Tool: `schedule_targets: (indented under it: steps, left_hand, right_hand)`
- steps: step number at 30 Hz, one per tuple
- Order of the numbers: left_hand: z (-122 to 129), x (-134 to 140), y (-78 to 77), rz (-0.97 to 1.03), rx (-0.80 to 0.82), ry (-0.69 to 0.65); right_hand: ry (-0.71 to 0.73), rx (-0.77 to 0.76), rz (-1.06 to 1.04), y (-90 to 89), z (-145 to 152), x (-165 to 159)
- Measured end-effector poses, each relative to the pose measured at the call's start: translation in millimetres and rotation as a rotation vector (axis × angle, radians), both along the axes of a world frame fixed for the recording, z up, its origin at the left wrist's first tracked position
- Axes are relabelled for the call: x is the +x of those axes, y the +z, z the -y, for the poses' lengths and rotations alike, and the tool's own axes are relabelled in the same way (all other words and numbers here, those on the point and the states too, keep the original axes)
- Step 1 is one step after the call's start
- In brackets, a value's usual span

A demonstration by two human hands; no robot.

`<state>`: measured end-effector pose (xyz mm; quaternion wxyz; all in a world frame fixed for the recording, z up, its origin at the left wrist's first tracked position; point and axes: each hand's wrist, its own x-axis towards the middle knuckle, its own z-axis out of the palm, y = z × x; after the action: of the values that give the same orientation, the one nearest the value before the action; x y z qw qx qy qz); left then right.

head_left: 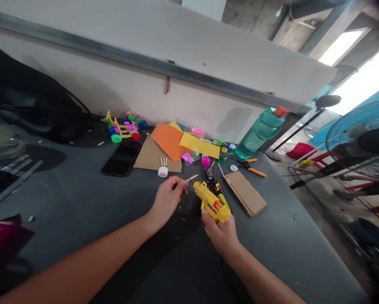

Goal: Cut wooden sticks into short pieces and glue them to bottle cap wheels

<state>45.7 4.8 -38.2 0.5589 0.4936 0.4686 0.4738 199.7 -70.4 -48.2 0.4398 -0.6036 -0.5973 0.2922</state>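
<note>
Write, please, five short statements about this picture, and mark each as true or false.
1. The right hand grips a yellow glue gun. True.
2. The left hand is empty. False: the left hand pinches a thin stick.
3. The black phone lies left of the orange paper. True.
4. The bottle's cap is blue. False: the teal bottle has an orange-red cap.
5. The right hand holds the orange-handled tool. False: the orange-handled tool lies on the table.

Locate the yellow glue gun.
In the head view, the yellow glue gun is right of centre, in the right hand, left of the narrow cardboard piece.
</note>
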Motion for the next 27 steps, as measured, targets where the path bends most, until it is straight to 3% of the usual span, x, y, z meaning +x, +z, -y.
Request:
schedule_targets:
  steps: [11, 27]
  left_hand:
    - [0, -1, 0.1, 0.007, 0.006, 0.005]
    - [1, 0, 1.7, -0.001, -0.008, -0.002]
  right_hand:
    - [-0.035, -0.005, -0.014, 9.8, -3, 2]
    - [-0.013, 0.018, 0.004, 10.8, -1, 1]
